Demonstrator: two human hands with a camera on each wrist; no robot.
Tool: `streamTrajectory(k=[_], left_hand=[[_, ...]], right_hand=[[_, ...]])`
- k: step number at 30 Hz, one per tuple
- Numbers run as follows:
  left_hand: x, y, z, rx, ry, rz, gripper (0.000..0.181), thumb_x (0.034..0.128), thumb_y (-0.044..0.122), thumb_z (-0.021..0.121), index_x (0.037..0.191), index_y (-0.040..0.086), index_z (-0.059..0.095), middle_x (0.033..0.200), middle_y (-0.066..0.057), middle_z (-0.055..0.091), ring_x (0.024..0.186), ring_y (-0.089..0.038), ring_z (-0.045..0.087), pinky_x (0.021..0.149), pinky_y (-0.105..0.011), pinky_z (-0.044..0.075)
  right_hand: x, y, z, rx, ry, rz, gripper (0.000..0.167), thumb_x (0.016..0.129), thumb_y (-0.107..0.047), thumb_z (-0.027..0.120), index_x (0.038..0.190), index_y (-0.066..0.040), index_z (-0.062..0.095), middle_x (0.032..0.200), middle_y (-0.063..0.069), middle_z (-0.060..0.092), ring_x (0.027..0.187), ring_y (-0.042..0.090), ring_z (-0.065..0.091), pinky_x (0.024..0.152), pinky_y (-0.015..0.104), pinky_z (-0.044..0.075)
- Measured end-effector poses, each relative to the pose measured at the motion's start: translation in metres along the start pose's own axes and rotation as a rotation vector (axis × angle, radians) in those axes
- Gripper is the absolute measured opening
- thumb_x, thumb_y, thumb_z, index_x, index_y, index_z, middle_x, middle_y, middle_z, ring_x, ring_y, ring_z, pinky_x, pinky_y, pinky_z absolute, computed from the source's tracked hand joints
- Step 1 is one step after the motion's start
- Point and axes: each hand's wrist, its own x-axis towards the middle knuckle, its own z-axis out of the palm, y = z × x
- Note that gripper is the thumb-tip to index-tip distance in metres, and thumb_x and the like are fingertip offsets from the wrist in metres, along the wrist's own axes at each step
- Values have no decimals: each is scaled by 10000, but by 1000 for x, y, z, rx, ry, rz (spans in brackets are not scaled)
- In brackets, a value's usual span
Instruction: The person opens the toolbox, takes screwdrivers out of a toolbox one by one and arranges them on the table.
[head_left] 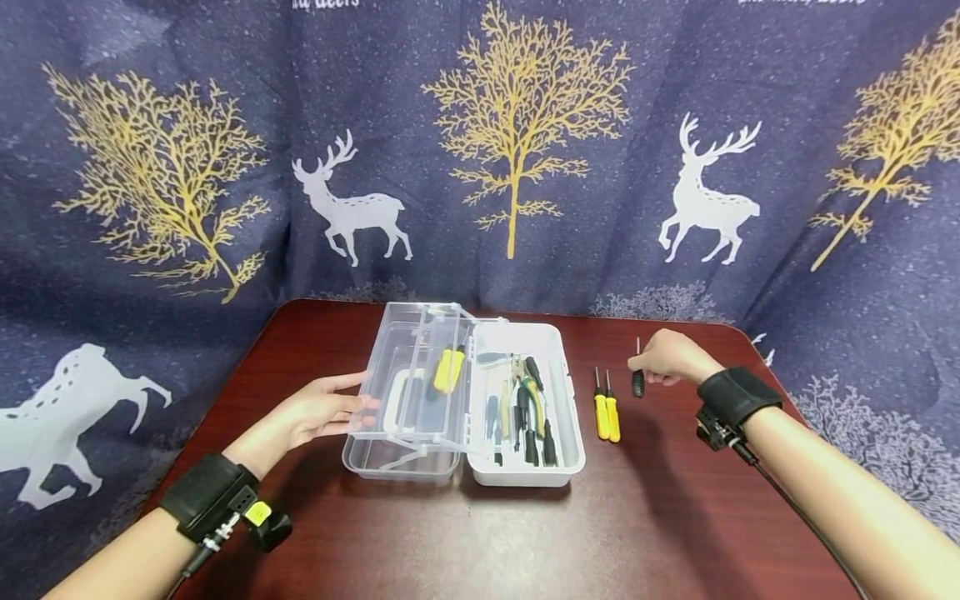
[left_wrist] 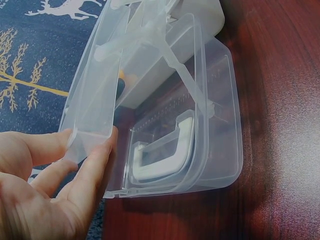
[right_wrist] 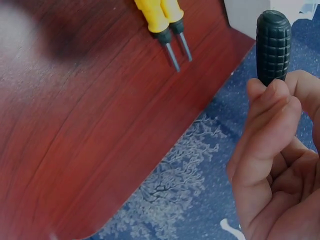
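Observation:
My left hand (head_left: 318, 412) pinches the outer edge of the clear plastic tray (left_wrist: 92, 115) of an opened toolbox, thumb on one side and fingers on the other. Two yellow-handled screwdrivers (head_left: 448, 370) lie in that raised tray. Over the table's right side, my right hand (head_left: 671, 358) holds a screwdriver with a black ridged handle (right_wrist: 273, 47) between thumb and fingers. Its thin shaft points away from me in the head view. Pliers (head_left: 534, 393) and several dark-handled tools lie in the white toolbox base (head_left: 567, 454).
Two more yellow-handled screwdrivers (head_left: 607, 417) lie side by side on the dark red table (head_left: 525, 542), between the base and my right hand. The toolbox's clear lid (left_wrist: 227, 165), with a white handle (left_wrist: 170, 162), rests folded back under the tray. A deer-patterned curtain (head_left: 450, 167) hangs behind.

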Motion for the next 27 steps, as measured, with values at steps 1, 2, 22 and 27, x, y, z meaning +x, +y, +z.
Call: streamTrajectory(k=[1, 2, 22, 27], left_hand=[[0, 0, 0, 0, -1, -1, 703, 960, 109, 539, 1531, 20, 139, 1284, -183, 630, 911, -79, 696, 785, -192, 551], [0, 0, 0, 1, -1, -1, 702, 961, 110, 540, 1531, 21, 140, 1287, -184, 628, 913, -80, 696, 787, -193, 551], [-1, 0, 0, -19, -1, -4, 706, 956, 98, 532, 1530, 13, 131, 1288, -191, 625, 900, -72, 695, 779, -190, 551], [0, 0, 0, -21, 3, -3, 703, 955, 97, 536, 1530, 17, 140, 1248, -157, 658, 896, -78, 697, 784, -194, 553]], right_hand=[[-1, 1, -1, 2, -2, 3, 375, 880, -235, 587, 524, -116, 598, 454, -72, 479, 441, 58, 441, 488, 209, 427], [-2, 3, -1, 5, -4, 9, 376, 883, -233, 588, 526, -115, 599, 453, -72, 477, 440, 59, 440, 488, 210, 426], [11, 26, 37, -149, 47, -5, 359, 834, -224, 597, 498, -101, 627, 456, -47, 533, 432, 95, 539, 469, 232, 474], [15, 32, 48, -173, 45, 11, 349, 842, -225, 606, 525, -84, 643, 462, -48, 533, 427, 98, 535, 465, 237, 471]])
